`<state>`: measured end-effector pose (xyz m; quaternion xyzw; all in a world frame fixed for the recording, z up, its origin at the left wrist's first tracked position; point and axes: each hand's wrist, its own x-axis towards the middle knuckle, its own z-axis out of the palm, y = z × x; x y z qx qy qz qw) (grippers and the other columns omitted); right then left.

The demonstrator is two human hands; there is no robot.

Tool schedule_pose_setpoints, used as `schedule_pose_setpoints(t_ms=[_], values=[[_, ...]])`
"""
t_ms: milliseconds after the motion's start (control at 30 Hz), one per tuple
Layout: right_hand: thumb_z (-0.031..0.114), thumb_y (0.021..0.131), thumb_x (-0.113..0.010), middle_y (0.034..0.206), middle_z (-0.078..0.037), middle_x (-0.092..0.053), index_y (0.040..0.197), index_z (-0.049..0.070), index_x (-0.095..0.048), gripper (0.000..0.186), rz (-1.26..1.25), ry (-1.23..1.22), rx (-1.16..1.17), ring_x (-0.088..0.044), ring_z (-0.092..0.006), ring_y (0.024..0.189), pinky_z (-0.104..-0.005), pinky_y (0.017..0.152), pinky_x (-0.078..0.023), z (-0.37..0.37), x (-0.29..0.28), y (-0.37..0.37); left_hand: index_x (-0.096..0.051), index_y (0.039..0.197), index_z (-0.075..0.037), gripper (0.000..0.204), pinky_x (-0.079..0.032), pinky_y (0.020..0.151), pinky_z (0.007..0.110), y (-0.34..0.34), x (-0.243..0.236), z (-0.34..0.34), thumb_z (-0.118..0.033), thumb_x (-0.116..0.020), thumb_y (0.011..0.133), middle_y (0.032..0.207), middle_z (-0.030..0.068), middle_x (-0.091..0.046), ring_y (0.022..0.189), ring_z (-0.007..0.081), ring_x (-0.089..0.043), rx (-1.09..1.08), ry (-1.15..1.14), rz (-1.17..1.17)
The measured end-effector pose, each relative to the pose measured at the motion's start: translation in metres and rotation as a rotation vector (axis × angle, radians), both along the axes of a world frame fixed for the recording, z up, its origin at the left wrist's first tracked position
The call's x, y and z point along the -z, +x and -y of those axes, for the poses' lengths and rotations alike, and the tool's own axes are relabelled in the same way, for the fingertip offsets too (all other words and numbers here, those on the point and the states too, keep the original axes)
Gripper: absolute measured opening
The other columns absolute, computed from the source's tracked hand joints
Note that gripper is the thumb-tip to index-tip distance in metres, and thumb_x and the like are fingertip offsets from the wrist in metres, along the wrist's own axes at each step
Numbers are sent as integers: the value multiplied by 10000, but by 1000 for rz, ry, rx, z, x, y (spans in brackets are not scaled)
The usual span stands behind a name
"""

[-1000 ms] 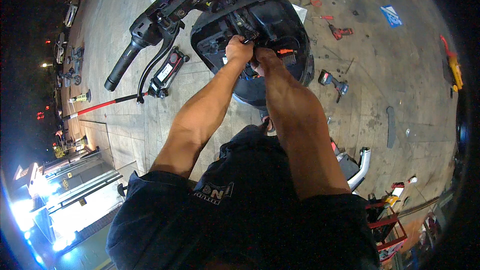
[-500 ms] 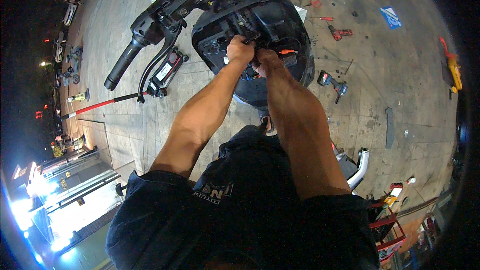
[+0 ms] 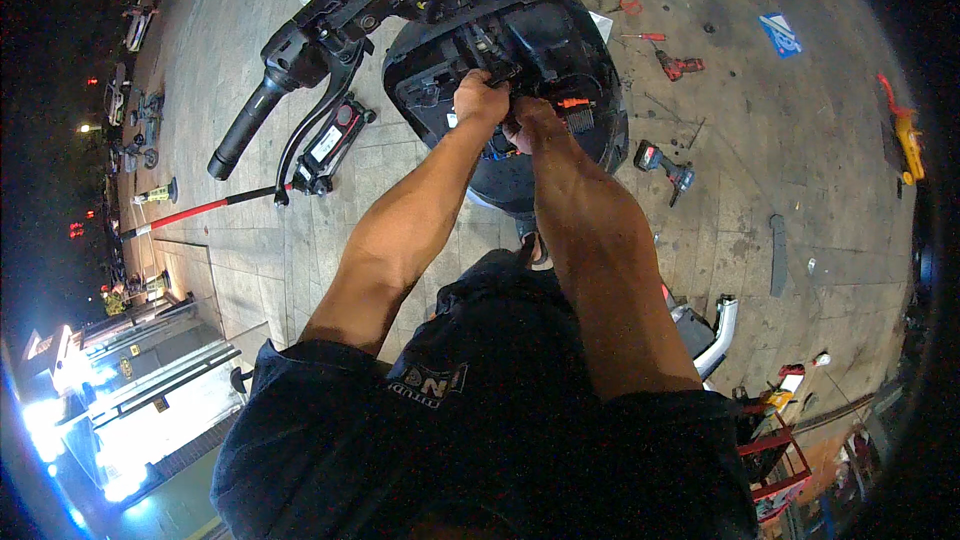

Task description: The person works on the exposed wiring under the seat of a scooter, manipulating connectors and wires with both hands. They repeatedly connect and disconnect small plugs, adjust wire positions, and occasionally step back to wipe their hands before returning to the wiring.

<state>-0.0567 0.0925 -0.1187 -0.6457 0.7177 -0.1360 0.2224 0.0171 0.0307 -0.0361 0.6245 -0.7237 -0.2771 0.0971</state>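
Observation:
Both my arms reach forward into an open black scooter body (image 3: 500, 180), a rounded shell with wiring and parts inside. My left hand (image 3: 480, 100) is closed, its fingers curled around something dark by the inner parts; what it grips is mostly hidden. Just to its right, slightly lower, my right hand (image 3: 530, 123) is closed too, with its fingertips out of sight inside the shell. An orange connector (image 3: 574, 103) lies right of my right hand, above a finned grey part (image 3: 580, 121). Blue wiring (image 3: 497, 154) shows below the hands.
Left of the shell extend a handlebar grip (image 3: 246, 130) and brake lever (image 3: 296, 145), over a floor jack (image 3: 332, 145) with a red-and-black handle. On the right floor lie a red drill (image 3: 680, 65), a blue-grey power tool (image 3: 665, 170), a screwdriver (image 3: 645, 37) and a blue packet (image 3: 779, 35).
Almost nothing differs. Both hands stay at the same spot inside the shell, with only a slight shift of the fingers.

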Motion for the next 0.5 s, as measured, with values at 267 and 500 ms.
schedule_pose_setpoints(t_ms=[267,500], values=[[125,846,-526,968,-86,-615,996,113,-604,170,1406,210,776,-598,-206,872,-337,718,-521,16,1,5,-631,1033,-62,395,-483,883,375,0,-1,-2,-285,-734,724,1079,159,-648,1026,325,-610,7,-40,11],[111,847,-535,933,-87,-612,987,105,-596,153,1763,230,1094,-598,-200,840,-337,685,-521,16,7,7,-644,1025,-61,386,-481,891,377,0,-3,-1,-272,-734,715,1092,161,-645,1045,320,-604,-13,2,-3]])
